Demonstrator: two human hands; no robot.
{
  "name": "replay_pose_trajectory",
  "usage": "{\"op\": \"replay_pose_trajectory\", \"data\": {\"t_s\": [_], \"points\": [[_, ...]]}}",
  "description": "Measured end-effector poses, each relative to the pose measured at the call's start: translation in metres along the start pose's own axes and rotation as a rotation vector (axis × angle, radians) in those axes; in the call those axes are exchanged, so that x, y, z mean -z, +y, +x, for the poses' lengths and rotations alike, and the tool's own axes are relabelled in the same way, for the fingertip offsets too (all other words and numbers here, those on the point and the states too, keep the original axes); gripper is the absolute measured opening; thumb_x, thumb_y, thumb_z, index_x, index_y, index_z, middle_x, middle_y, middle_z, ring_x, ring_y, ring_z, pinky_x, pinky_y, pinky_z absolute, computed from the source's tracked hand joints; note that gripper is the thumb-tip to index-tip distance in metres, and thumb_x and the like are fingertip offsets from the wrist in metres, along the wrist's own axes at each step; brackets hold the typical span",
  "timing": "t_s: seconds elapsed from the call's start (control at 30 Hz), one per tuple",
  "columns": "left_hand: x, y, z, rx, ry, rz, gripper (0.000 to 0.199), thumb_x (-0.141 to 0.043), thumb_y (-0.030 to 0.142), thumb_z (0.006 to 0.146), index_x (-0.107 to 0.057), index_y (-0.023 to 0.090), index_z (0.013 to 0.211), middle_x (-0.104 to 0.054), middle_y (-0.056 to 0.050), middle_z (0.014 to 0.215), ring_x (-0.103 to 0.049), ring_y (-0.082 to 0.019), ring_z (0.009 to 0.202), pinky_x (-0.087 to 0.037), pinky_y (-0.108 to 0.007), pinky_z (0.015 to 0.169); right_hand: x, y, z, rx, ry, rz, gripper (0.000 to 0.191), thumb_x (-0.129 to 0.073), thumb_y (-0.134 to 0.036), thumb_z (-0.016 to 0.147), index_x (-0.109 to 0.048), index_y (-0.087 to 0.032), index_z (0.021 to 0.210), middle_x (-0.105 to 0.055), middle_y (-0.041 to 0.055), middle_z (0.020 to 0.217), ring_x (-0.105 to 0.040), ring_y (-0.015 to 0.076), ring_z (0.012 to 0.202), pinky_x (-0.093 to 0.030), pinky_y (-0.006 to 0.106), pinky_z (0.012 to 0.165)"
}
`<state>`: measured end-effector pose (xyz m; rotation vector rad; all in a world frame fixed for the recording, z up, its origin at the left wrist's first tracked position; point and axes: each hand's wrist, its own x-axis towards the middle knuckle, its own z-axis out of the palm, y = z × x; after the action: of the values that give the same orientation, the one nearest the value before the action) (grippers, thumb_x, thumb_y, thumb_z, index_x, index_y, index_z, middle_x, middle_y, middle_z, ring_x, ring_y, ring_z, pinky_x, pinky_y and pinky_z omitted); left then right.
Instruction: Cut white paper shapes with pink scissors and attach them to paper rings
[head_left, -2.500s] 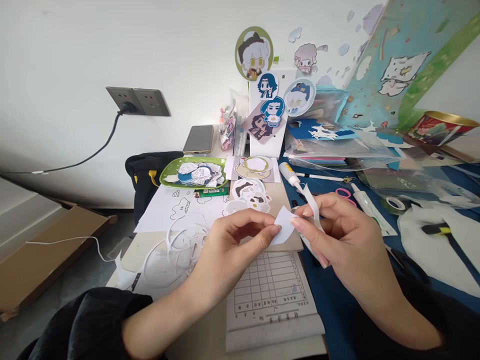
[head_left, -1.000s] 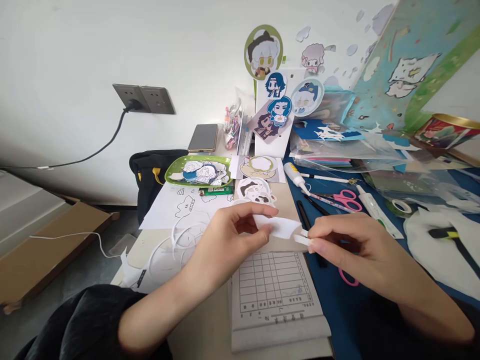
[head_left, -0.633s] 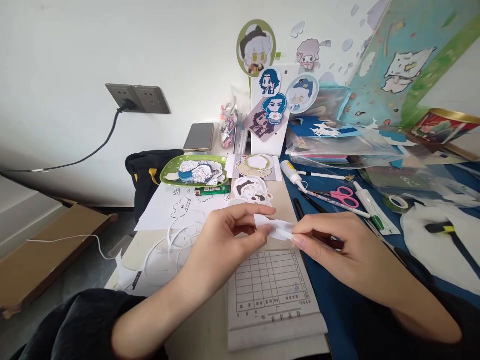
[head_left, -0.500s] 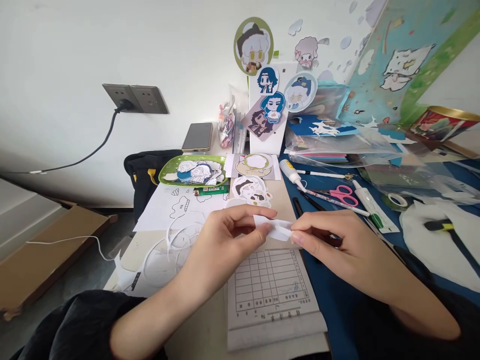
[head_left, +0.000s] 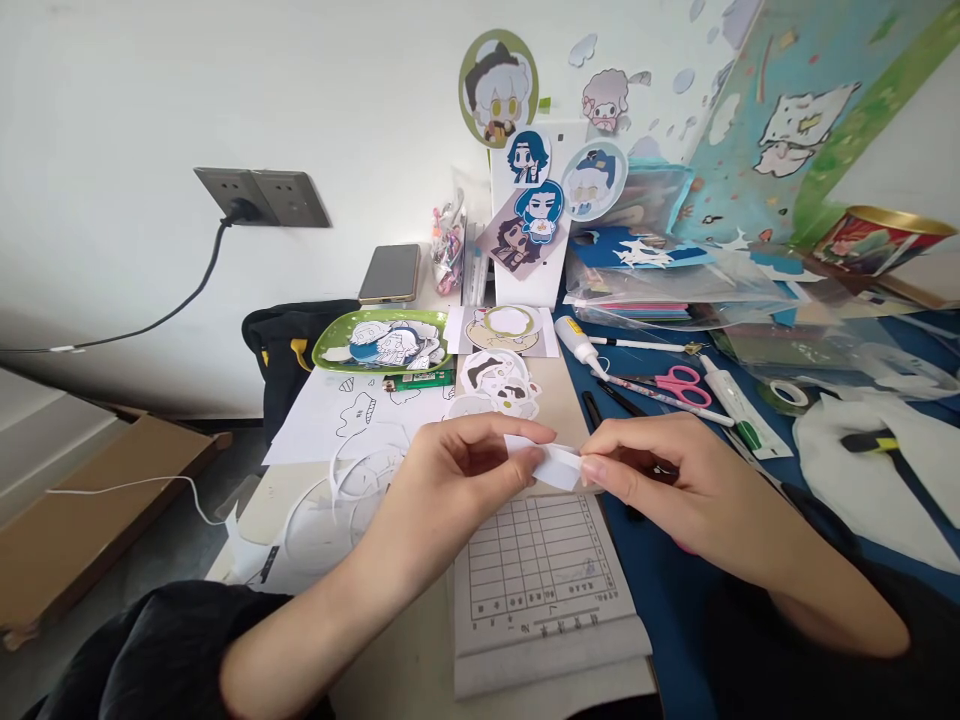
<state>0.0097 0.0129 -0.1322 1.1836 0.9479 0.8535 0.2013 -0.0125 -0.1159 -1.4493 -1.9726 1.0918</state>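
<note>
Between my two hands is a small strip of white paper [head_left: 556, 467], bent or folded along its length. My left hand [head_left: 472, 480] pinches its left end between thumb and fingers. At the other end, my right hand [head_left: 660, 480] grips the strip with thumb and forefinger. Beneath them lies a printed form pad [head_left: 544, 590] with a ruled table. Just beyond the fingers, several cut-out paper figures [head_left: 495, 375] rest on a beige board [head_left: 562, 395]. Cut paper scraps [head_left: 315, 520] lie left of my left hand.
A green tray [head_left: 322, 345] holds paper cut-outs. To the right are a white glue bottle [head_left: 576, 342], pink-handled scissors [head_left: 682, 388], pens, a white tube [head_left: 739, 400], a tape roll [head_left: 787, 397] and a black-and-yellow tool [head_left: 892, 450] on white sheeting. A phone [head_left: 390, 273] leans at the back.
The right end of the paper strip has tilted so more of its flat face shows. Both hands keep their pinch, and the whole view has shifted slightly.
</note>
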Motion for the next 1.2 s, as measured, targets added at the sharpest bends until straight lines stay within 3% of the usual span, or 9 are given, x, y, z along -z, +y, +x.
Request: {"op": "replay_pose_trajectory", "data": {"t_s": [0.37,0.67,0.83,1.2], "points": [[0.0006,-0.0017,-0.0005,0.013,-0.005,-0.001,0.008,-0.069,0.016,0.075,-0.075,0.019,0.08,-0.057,0.005,0.053,-0.049,-0.005,0.052,-0.037,-0.014,0.05,-0.0006,0.0007,0.0012,-0.013,0.008,0.011,0.025,-0.049,-0.026,0.09,-0.056,-0.019,0.068,-0.041,-0.0059,0.055,-0.034,0.0077,0.048,-0.025,0.024,0.046],[0.0013,-0.0057,-0.001,0.018,0.02,0.162,0.012,-0.073,0.026,0.072,-0.073,0.02,0.082,-0.039,0.007,0.048,-0.027,-0.005,0.045,-0.02,-0.02,0.043,-0.0001,0.0,0.0016,-0.022,-0.004,0.003,0.026,-0.048,-0.028,0.091,-0.054,-0.019,0.067,-0.04,-0.0053,0.057,-0.033,0.0091,0.051,-0.025,0.025,0.048],[-0.0003,-0.0056,-0.0015,0.01,0.028,0.17,0.013,-0.073,0.03,0.072,-0.073,0.019,0.079,-0.028,0.009,0.047,-0.021,-0.005,0.045,-0.016,-0.021,0.042,-0.0006,0.0006,0.0005,-0.024,-0.012,0.003,0.027,-0.048,-0.029,0.091,-0.053,-0.019,0.067,-0.04,-0.005,0.058,-0.032,0.0097,0.053,-0.026,0.025,0.049],[-0.003,-0.0056,-0.0018,0.058,0.051,0.15,0.015,-0.073,0.032,0.07,-0.072,0.019,0.076,-0.033,0.008,0.047,-0.023,-0.007,0.046,-0.017,-0.022,0.044,-0.0015,0.0008,0.0019,-0.024,-0.013,-0.023,0.025,-0.049,-0.028,0.09,-0.055,-0.019,0.068,-0.044,-0.0041,0.059,-0.033,0.0104,0.054,-0.027,0.025,0.05]]}}
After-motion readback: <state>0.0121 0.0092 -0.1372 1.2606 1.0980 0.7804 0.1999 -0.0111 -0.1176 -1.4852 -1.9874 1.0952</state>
